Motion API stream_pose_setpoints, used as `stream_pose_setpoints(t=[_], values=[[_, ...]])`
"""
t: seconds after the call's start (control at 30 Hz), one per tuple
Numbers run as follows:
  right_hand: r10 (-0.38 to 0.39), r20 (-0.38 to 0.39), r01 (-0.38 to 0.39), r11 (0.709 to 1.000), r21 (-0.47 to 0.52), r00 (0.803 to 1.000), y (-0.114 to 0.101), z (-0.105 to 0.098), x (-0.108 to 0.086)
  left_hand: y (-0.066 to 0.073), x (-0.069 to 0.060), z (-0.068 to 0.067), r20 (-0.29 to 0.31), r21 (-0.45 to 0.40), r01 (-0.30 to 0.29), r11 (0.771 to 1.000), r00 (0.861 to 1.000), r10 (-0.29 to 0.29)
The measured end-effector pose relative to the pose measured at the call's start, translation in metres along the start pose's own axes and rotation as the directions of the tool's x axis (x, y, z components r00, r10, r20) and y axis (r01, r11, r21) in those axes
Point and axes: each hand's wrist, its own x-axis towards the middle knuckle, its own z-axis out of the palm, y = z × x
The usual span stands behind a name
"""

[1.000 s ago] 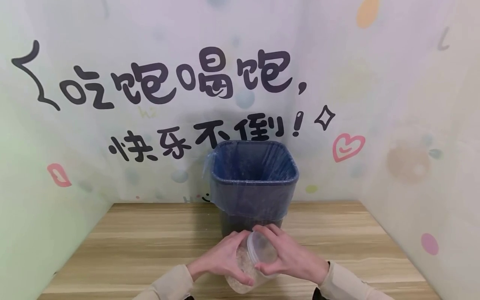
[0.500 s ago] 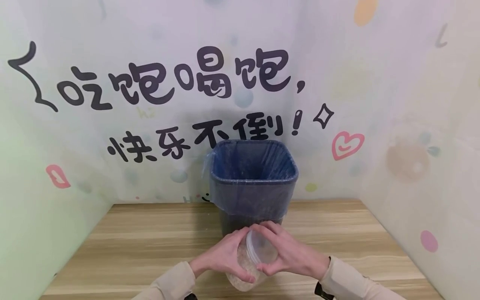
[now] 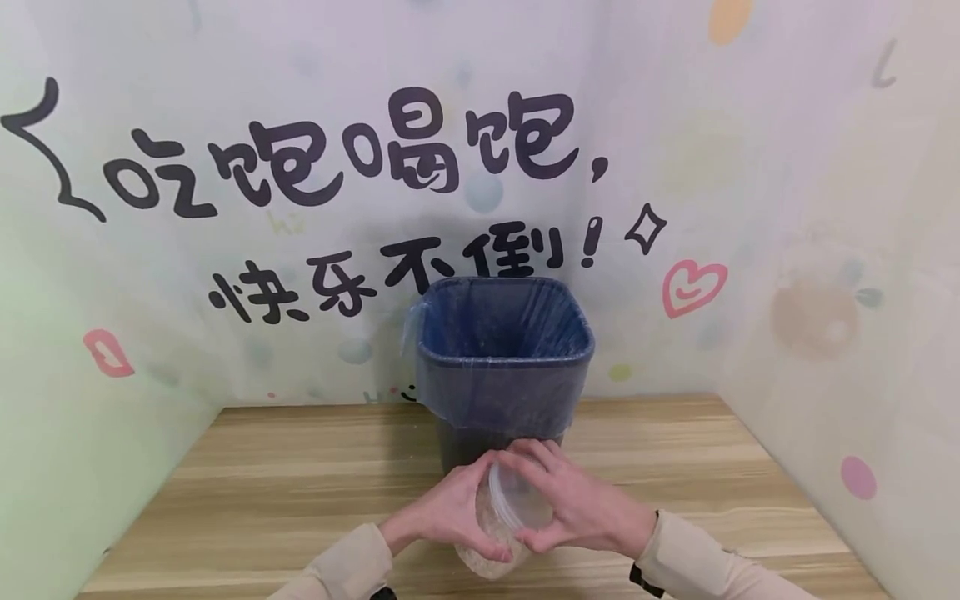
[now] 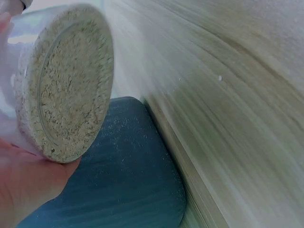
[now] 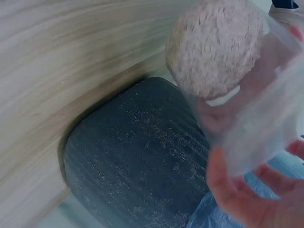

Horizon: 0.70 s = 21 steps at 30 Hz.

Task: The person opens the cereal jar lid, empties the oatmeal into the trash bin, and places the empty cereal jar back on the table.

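Observation:
A clear plastic jar point(image 3: 491, 523) is held tilted above the table in front of the bin, its lid end up and to the right. My left hand point(image 3: 447, 510) grips the jar's body. Over the translucent lid point(image 3: 525, 500), the fingers and thumb of my right hand point(image 3: 585, 507) are curled round the edge. Beige flaky bits fill the jar's bottom point(image 4: 73, 90) in the left wrist view. Seen from the right wrist, those flakes point(image 5: 216, 52) lie at the lower end, with clear wall between them and the lid. The lid is on the jar; how tightly I cannot tell.
Right behind the hands stands a dark blue bin point(image 3: 502, 396) lined with a thin blue bag, whose edge folds over the rim. The wood-grain table point(image 3: 300, 492) meets a printed backdrop point(image 3: 300, 83) at the back and sides. A small white crumb point(image 4: 220, 78) lies on the table.
Both hands keep their hold on the jar and lid. Jar and hands have risen slightly in the head view, which itself has shifted a little.

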Motion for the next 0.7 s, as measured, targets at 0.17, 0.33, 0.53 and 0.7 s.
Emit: stream_pose_setpoints(t=[0.17, 0.33, 0.53, 0.7], values=[[0.064, -0.046, -0.068, 0.994, -0.084, 0.997, -0.006, 0.007, 0.003, 0.004, -0.001, 0.0, -0.03, -0.031, 0.022, 0.999, 0.999, -0.023], [0.103, -0.066, -0.108, 0.99, -0.089, 0.993, -0.01, 0.008, 0.004, 0.006, 0.0, -0.002, -0.024, -0.033, 0.031, 0.999, 0.999, -0.032], [0.006, -0.079, -0.018, 0.989, -0.145, 0.997, -0.007, 0.011, 0.003, 0.005, 0.0, -0.002, 0.013, -0.068, 0.017, 0.998, 1.0, -0.016], [-0.061, -0.079, 0.046, 0.983, -0.178, 0.995, -0.003, 0.012, 0.001, 0.003, 0.003, 0.0, 0.022, -0.082, -0.012, 0.997, 1.0, 0.014]])
